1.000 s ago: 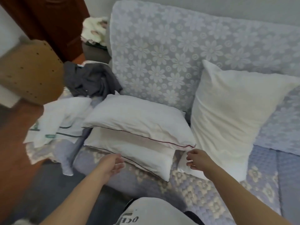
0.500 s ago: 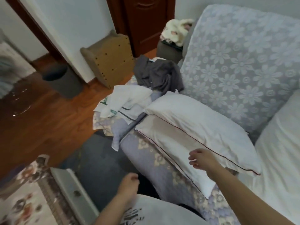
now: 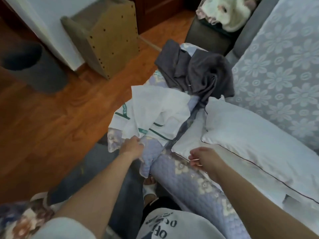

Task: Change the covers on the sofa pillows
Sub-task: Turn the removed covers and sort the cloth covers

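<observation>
Two bare white pillows with dark piping lie stacked on the sofa seat, the upper pillow (image 3: 255,135) over the lower pillow (image 3: 229,163). A white cover with green trim (image 3: 155,114) lies crumpled at the seat's left end, with a grey cover (image 3: 198,71) heaped behind it. My left hand (image 3: 132,146) reaches to the white cover's lower edge and its fingers pinch the cloth. My right hand (image 3: 204,158) hovers at the lower pillow's front corner, fingers loosely curled, holding nothing.
The sofa (image 3: 279,62) has a pale floral cover, and a quilted lilac seat pad (image 3: 195,181) hangs over its front. On the wooden floor stand a brown perforated box (image 3: 107,38) and a dark round bin (image 3: 29,66). My legs are near the seat's front.
The view has swung left toward the sofa's end. My left hand rose from near my lap to the white cover's edge. My right hand stayed by the lower pillow's front edge.
</observation>
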